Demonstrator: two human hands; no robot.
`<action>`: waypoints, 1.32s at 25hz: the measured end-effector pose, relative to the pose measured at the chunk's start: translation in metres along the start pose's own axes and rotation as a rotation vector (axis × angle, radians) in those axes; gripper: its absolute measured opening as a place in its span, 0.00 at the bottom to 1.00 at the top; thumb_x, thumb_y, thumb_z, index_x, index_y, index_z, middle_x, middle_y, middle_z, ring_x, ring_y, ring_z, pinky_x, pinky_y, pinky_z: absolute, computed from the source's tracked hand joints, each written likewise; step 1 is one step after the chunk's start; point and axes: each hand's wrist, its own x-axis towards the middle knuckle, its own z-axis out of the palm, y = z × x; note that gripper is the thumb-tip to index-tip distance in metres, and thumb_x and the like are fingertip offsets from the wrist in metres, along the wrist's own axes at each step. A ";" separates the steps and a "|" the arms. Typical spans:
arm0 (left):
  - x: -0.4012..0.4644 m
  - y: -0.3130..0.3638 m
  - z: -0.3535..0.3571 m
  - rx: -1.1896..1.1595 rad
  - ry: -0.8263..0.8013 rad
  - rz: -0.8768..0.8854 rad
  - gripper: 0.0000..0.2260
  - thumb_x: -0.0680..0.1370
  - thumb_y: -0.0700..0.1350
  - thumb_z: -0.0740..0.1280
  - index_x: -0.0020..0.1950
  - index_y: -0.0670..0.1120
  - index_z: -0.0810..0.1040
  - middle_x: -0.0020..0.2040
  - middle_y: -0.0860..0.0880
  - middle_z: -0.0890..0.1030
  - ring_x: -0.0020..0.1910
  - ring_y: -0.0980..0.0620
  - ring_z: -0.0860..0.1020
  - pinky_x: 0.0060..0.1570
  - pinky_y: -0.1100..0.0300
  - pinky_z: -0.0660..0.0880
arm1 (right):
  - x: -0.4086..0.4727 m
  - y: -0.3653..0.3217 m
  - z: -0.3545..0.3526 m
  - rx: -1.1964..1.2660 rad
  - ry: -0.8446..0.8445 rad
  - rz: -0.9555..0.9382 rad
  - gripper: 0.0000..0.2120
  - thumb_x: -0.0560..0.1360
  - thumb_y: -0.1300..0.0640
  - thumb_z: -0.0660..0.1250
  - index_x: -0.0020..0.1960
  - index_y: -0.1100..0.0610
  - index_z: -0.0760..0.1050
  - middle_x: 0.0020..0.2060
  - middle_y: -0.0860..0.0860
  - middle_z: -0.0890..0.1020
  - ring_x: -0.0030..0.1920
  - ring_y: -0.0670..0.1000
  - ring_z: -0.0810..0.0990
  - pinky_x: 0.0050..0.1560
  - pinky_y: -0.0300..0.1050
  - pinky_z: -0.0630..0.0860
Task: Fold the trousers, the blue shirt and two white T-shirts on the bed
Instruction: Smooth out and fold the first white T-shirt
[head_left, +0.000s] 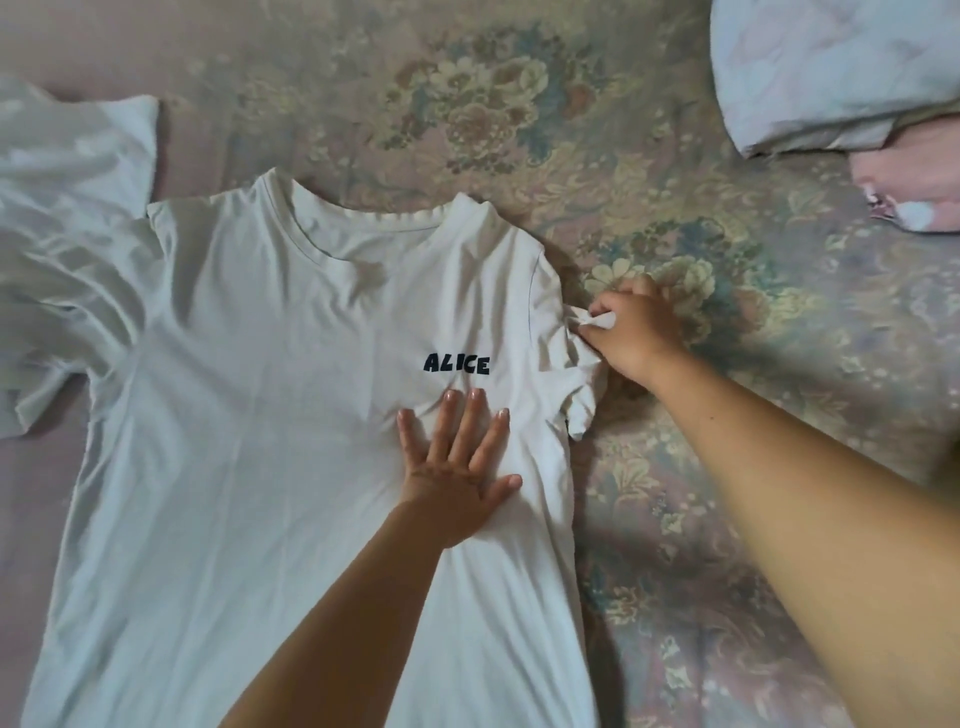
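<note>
Here the white "ALICE" T-shirt (270, 395) lies front-up, left hand (457, 462) pressing flat, right hand (631, 332) pinching its sleeve (569, 353).

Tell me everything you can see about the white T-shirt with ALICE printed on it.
The white T-shirt lies front up, spread on the floral bedspread. It looks like soft cotton, with a round ribbed collar and dark ALICE lettering on the chest. The left hand presses flat below the lettering; the right hand pinches its bunched sleeve. Its other sleeve overlaps another white garment.
</note>
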 end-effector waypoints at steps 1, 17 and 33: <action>-0.001 0.000 0.000 0.006 0.040 0.000 0.30 0.74 0.66 0.35 0.70 0.55 0.26 0.69 0.49 0.23 0.66 0.46 0.20 0.62 0.31 0.29 | -0.002 0.002 -0.004 0.111 -0.021 -0.012 0.08 0.74 0.52 0.68 0.48 0.56 0.75 0.51 0.52 0.74 0.53 0.55 0.72 0.51 0.45 0.69; 0.054 0.150 -0.060 -0.193 0.654 0.082 0.19 0.70 0.49 0.68 0.56 0.38 0.77 0.48 0.42 0.79 0.44 0.43 0.78 0.41 0.54 0.75 | 0.029 0.058 -0.057 0.576 0.084 0.314 0.11 0.72 0.61 0.70 0.53 0.57 0.75 0.49 0.57 0.80 0.49 0.56 0.79 0.49 0.53 0.78; 0.068 0.150 -0.085 -0.510 0.672 0.011 0.14 0.77 0.48 0.55 0.43 0.43 0.77 0.37 0.46 0.78 0.32 0.45 0.78 0.22 0.61 0.64 | 0.037 0.074 -0.062 0.120 -0.001 0.092 0.11 0.72 0.67 0.65 0.46 0.51 0.72 0.47 0.54 0.78 0.49 0.58 0.78 0.48 0.48 0.77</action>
